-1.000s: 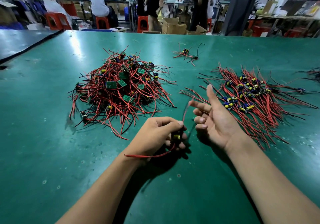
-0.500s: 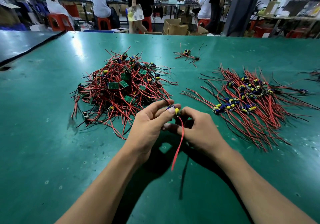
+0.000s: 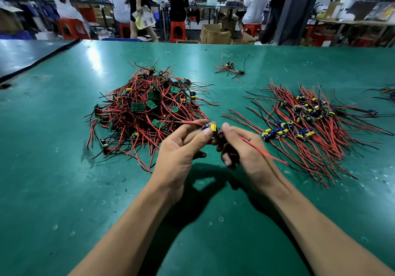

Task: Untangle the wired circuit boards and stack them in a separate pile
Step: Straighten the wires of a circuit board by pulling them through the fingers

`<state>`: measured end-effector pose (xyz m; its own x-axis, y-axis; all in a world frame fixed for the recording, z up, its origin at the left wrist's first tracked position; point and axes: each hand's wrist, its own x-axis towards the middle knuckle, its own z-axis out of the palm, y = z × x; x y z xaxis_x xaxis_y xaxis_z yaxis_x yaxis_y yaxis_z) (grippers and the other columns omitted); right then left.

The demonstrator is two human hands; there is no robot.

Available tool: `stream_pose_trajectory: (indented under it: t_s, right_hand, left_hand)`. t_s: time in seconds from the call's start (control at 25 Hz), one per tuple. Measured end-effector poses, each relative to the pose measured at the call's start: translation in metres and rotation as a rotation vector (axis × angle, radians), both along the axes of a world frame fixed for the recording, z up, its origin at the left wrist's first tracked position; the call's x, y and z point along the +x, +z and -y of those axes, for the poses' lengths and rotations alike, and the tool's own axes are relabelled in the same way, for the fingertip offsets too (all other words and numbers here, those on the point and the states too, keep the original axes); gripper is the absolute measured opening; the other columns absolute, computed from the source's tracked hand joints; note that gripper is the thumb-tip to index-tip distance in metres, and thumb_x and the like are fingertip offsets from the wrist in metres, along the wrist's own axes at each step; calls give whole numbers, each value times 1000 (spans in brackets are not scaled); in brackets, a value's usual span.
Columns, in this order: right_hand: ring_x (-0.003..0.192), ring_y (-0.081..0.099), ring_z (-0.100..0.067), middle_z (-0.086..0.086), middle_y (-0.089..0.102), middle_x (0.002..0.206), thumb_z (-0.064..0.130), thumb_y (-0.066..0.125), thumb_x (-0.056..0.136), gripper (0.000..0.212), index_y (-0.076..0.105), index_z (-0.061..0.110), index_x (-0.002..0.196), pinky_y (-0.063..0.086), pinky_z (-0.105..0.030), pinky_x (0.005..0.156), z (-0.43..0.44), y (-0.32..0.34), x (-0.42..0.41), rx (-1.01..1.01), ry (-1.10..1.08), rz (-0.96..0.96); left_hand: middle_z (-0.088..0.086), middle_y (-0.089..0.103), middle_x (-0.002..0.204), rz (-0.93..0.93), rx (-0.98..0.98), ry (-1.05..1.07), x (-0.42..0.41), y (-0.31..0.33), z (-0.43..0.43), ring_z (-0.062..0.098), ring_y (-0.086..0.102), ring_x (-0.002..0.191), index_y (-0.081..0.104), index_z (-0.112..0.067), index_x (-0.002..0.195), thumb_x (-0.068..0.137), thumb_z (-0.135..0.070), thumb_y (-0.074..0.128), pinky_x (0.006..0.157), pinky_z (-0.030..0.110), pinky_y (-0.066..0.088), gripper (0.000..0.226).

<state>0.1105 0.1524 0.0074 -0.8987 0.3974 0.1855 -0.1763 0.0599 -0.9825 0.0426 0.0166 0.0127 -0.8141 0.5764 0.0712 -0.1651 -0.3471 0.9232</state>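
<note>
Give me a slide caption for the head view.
Left hand and right hand pinch one wired circuit board over the green table, tangled heap at left, sorted pile at right.

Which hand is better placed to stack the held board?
Probably the right hand: it also grips the board, and the sorted pile lies on its side; the left hand is by the tangled heap.

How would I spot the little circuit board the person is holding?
On the green table, look between the tangled pile and the neat pile. The left hand and right hand pinch one circuit board there. It alone is held off the table, yellow capacitor showing.
</note>
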Motion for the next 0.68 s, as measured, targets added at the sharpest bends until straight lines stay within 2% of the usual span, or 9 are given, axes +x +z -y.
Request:
stream_pose_trajectory:
  t_s: [0.08, 0.16, 0.24, 0.36, 0.44, 0.52, 0.6, 0.64, 0.68]
  right_hand:
    - [47, 45, -10, 1, 59, 70, 47, 59, 90, 33, 73, 20, 81, 32, -19, 44, -2, 4, 0, -180, 55, 40]
    - [48, 42, -7, 5, 60, 70, 48, 66, 86, 28, 77, 22, 86, 30, -18, 46, -2, 6, 1, -328, 74, 59]
    - [47, 39, -4, 9, 61, 70, 48, 74, 79, 26, 78, 23, 83, 30, -17, 47, -1, 6, 1, -444, 62, 74]
    - [45, 39, -4, 10, 63, 71, 46, 74, 71, 24, 77, 22, 72, 35, -19, 48, 0, 7, -1, -594, 11, 114]
    - [47, 43, -5, 8, 62, 71, 42, 74, 71, 23, 76, 20, 68, 37, -18, 46, -4, 10, -1, -694, 16, 116]
    - [50, 43, -6, 6, 53, 67, 40, 72, 74, 23, 73, 18, 67, 33, -17, 44, -7, 13, 1, -754, 109, 98]
    - [54, 28, -10, 5, 37, 64, 38, 73, 74, 25, 65, 16, 65, 25, -17, 43, -9, 15, 4, -791, 243, 72]
    - [57, 25, -12, 3, 37, 65, 37, 74, 72, 27, 62, 14, 66, 27, -18, 44, -8, 16, 6, -780, 289, 77]
    - [59, 32, -14, -2, 43, 70, 37, 75, 71, 27, 64, 12, 68, 34, -20, 48, -7, 16, 7, -744, 310, 98]
  left_hand:
    - [3, 75, 103, -19, 12, -13, 1, 2, -1, 14, 67, 93, 69, -17, 110, 74, -24, 75, 73, 28, 46, 37]
    - [1, 74, 109, -34, 33, -50, 2, 3, -2, 13, 67, 99, 68, -20, 112, 74, -18, 79, 69, 22, 49, 40]
    - [1, 72, 116, -35, 75, -99, 2, 3, -1, 16, 66, 107, 66, -19, 115, 73, -10, 78, 73, 20, 53, 45]
    - [1, 68, 124, -23, 150, -177, 4, 3, -1, 16, 64, 113, 60, -14, 124, 75, 3, 68, 86, 22, 54, 53]
    - [3, 68, 124, -15, 171, -201, 4, 1, -2, 19, 65, 112, 60, -12, 124, 77, 7, 62, 84, 22, 55, 51]
    - [6, 70, 119, 54, 172, -202, 3, 1, -3, 22, 71, 97, 64, -10, 117, 76, 3, 62, 76, 25, 58, 44]
    - [9, 74, 105, 173, 137, -223, 1, 1, -2, 22, 72, 76, 69, -9, 105, 76, -2, 63, 66, 25, 58, 30]
    - [10, 74, 95, 213, 99, -241, 0, 2, -1, 21, 70, 69, 70, -9, 98, 79, -6, 63, 62, 25, 58, 21]
    - [10, 72, 85, 237, 58, -262, 0, 3, -1, 19, 69, 63, 71, -10, 92, 81, -13, 64, 59, 25, 58, 14]
